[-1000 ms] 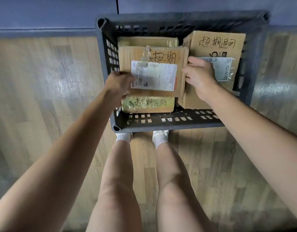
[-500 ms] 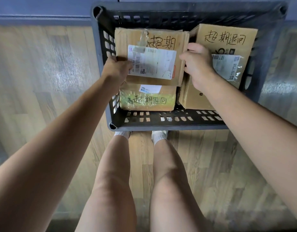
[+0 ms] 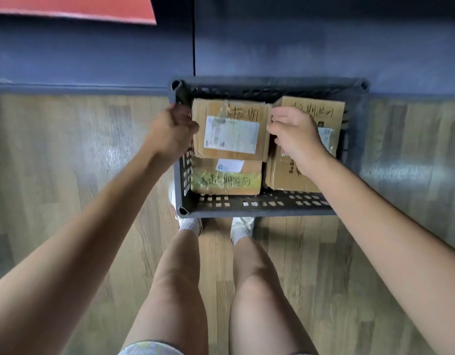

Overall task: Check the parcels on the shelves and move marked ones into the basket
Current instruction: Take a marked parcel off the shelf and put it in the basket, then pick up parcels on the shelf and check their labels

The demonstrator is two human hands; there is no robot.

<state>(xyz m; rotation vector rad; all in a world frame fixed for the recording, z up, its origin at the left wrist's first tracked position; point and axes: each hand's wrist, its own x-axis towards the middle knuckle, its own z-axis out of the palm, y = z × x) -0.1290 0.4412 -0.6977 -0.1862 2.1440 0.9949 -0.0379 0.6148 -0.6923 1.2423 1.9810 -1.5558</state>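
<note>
Dim soft daylight, glare patches on the floor (image 3: 113,149), motion blur, wide-angle edge distortion

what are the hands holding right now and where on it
Both hold the top parcel in the basket: the left hand grips its left edge, the right hand its right edge.

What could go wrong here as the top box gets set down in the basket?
1. The left hand sits between the top box and the basket wall, so fingers may get pinched.
2. The top box overlaps the taped box and may settle tilted.
3. The right hand hides the right box label.
</note>
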